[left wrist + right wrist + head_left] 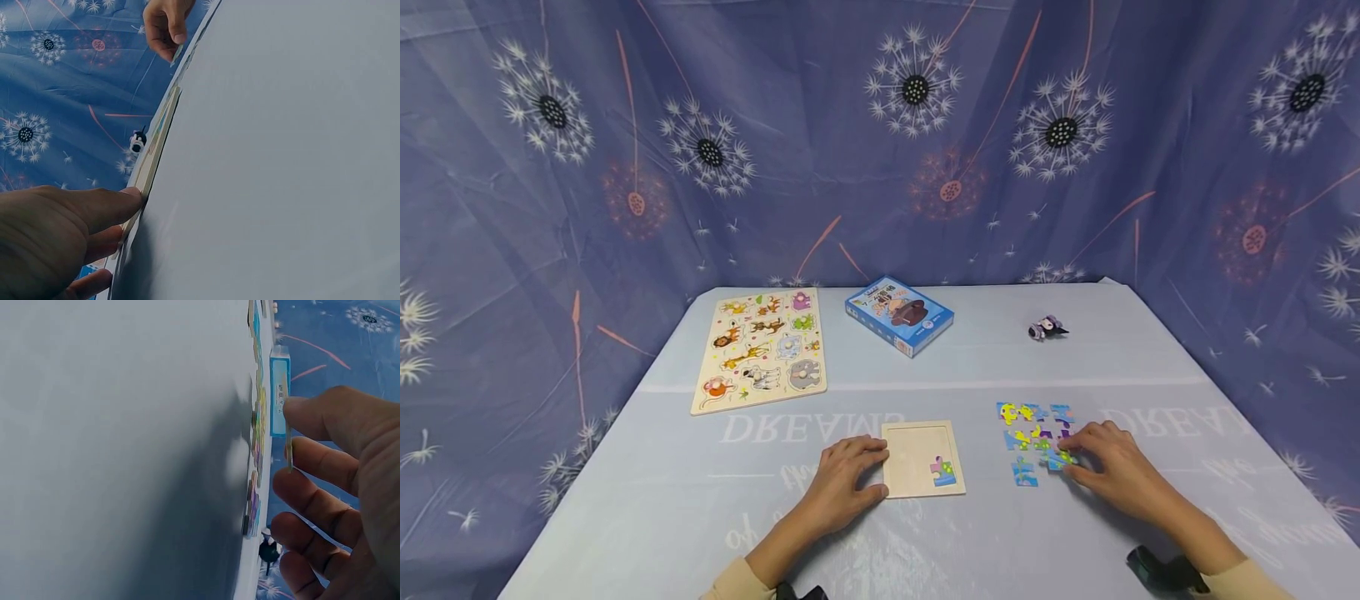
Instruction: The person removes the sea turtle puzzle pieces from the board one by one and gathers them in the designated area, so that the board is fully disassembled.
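My left hand [846,481] rests against the left side of a square wooden puzzle tray [913,467], thumb and fingertips touching its edge. Inside the tray's lower right corner lies one colourful jigsaw piece [943,472]. In the left wrist view the tray [154,156] appears edge-on, with the thumb against it. My right hand [1112,467] pinches a thin jigsaw piece [289,450] between thumb and fingers, above the table in the right wrist view. Several loose jigsaw pieces [1023,473] are spread in rows to the left of that hand.
An animal peg puzzle board [760,350] lies at the back left. A blue box [899,315] is at the back middle, and a small dark figurine [1047,327] at the back right. A patterned curtain [820,150] hangs behind the pale table [977,542].
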Action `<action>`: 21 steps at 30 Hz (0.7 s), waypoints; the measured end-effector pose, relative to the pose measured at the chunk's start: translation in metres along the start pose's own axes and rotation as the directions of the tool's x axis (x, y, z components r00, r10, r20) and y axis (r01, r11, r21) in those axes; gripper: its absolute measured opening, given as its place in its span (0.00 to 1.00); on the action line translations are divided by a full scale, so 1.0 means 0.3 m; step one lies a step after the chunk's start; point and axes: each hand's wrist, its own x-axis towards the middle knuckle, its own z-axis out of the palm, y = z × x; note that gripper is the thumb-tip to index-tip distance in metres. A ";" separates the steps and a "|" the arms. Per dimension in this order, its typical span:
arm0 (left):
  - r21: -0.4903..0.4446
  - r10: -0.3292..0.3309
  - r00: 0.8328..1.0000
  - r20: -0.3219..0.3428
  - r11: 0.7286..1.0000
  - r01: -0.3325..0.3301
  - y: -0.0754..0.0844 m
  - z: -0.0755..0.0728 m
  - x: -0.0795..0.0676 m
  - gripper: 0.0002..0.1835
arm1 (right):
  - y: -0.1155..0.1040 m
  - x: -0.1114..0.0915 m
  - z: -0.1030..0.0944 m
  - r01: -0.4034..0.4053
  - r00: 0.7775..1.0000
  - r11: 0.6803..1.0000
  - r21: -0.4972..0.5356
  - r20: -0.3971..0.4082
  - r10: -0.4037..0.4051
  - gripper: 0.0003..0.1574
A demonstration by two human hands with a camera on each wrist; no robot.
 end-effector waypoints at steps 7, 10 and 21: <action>-0.004 -0.004 1.000 0.008 1.000 0.004 0.000 -0.001 -0.002 0.23 | 0.008 -0.023 -0.001 0.004 0.999 1.000 0.026 0.042 -0.005 0.19; -0.008 -0.005 1.000 0.009 1.000 0.005 -0.001 0.000 -0.003 0.23 | 0.002 -0.027 0.003 0.004 0.999 1.000 0.028 0.053 -0.006 0.19; -0.005 -0.004 1.000 0.006 1.000 0.004 0.001 0.002 -0.001 0.23 | -0.008 -0.028 0.011 -0.010 0.996 1.000 0.009 0.092 0.009 0.17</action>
